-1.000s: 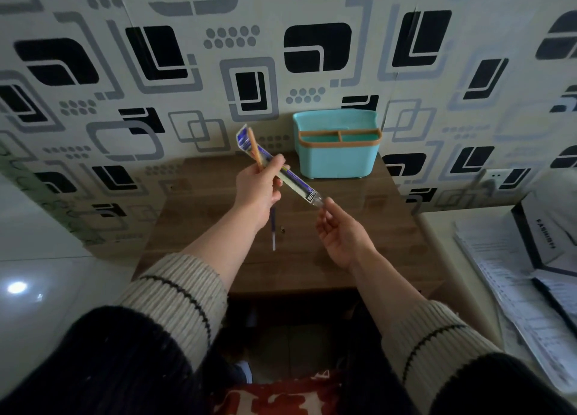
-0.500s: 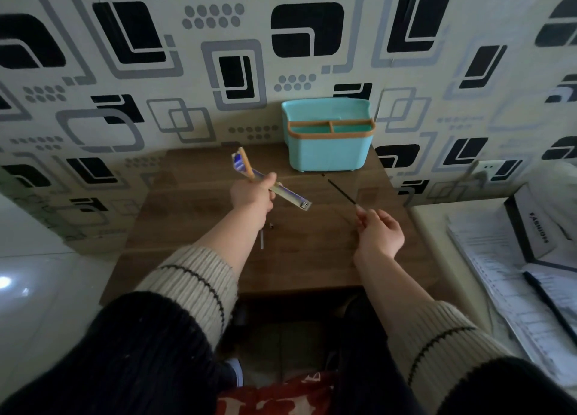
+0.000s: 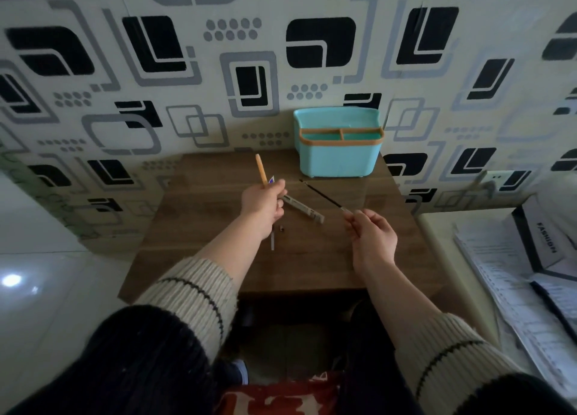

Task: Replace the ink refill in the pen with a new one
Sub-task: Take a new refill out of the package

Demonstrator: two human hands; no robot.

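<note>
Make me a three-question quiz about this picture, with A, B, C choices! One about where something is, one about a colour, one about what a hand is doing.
1. Where does the organizer box stand?
A. at the table's back edge, by the wall
B. on the floor
C. on the paper stack

2. What colour is the pen barrel?
A. green
B. orange
C. pink

3. What is the right hand doing?
A. lying flat
B. pinching the thin black refill
C. pointing at the wall

Answers: 1 A, it sits on the table against the wallpaper. 2 B, it looks orange above the left hand. 3 B, fingertips grip the refill's end.
</note>
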